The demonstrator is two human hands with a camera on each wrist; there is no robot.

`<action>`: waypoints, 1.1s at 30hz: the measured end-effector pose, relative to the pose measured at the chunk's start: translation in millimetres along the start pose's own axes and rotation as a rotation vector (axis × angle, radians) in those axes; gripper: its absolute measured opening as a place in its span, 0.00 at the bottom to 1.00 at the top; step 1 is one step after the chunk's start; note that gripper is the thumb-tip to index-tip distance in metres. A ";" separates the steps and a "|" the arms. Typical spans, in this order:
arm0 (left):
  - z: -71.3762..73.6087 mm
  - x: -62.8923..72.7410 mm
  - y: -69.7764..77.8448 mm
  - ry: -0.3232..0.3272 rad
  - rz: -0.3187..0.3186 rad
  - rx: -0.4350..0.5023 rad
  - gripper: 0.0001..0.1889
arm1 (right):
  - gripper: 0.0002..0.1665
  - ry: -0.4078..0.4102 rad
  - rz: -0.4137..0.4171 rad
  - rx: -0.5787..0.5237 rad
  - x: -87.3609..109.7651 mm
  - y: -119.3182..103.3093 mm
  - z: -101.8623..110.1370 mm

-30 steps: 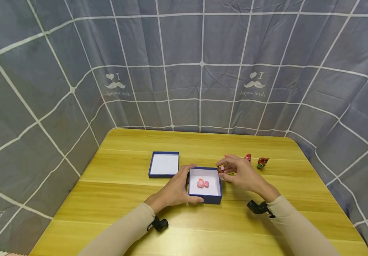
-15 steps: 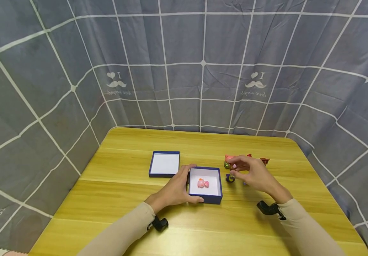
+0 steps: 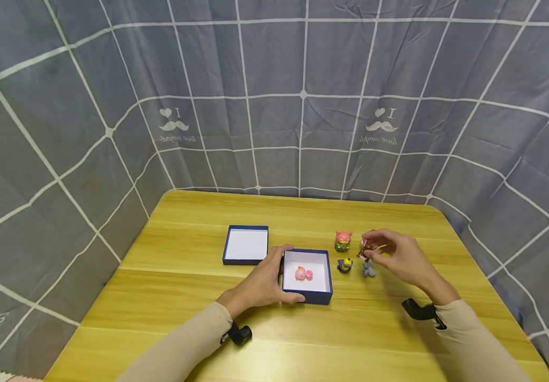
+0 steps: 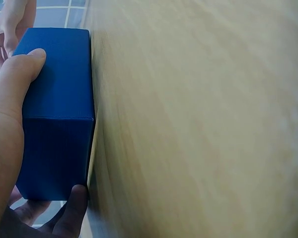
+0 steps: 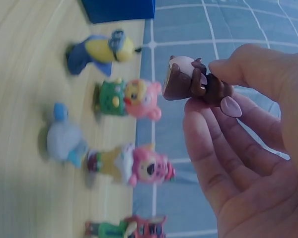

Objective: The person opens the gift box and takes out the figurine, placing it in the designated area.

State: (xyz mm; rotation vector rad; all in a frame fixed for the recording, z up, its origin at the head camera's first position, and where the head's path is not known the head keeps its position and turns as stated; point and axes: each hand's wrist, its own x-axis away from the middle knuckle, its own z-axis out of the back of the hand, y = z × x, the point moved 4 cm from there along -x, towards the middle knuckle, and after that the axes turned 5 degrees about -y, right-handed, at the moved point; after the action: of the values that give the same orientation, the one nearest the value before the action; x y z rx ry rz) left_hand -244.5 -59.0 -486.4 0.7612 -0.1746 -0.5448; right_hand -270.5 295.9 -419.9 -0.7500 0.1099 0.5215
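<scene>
My left hand [image 3: 264, 278] holds the open blue box [image 3: 319, 297] at its left side, thumb along the near wall and fingers toward the far corner. Inside the box lies a small pink figurine [image 3: 301, 274]. To the right of the box, my right hand [image 3: 405, 258] pinches a brown figurine [image 5: 188, 82] with a pale belly between thumb and fingers, above the table. Near it stand a yellow and blue minion figurine [image 3: 345, 265], a pink and green figurine [image 3: 343, 241] and a grey-blue figurine [image 3: 368, 269].
A blue-rimmed box lid [image 3: 245, 244] lies white side up, left of the box. In the right wrist view, a pink bear figurine [image 5: 144, 167] and a red and green figurine [image 5: 114, 229] stand farther along the row. A grey gridded curtain [image 3: 274, 122] surrounds the wooden table [image 3: 183, 228].
My right hand has moved right, away from the box edge, carrying the brown figurine. Figurines it covered now show. My left hand and the box have stayed put.
</scene>
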 end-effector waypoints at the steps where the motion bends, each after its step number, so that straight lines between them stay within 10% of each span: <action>1: 0.0 0.3 -0.3 0.002 -0.001 -0.002 0.67 | 0.21 0.001 -0.006 -0.002 1.4 2.0 2.1; 22: -0.3 0.3 -3.2 -0.006 0.011 0.007 0.67 | 0.21 0.009 -0.026 0.041 23.9 50.4 27.6; 33: 0.0 0.7 -2.8 -0.004 0.004 0.022 0.67 | 0.20 -0.101 -0.167 0.089 30.7 72.0 20.3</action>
State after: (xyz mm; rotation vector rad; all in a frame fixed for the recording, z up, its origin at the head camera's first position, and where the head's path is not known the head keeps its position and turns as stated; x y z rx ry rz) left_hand -245.0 -61.0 -488.3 0.7809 -0.1858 -0.5408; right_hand -280.9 366.3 -458.3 -0.6382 -0.0231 0.3920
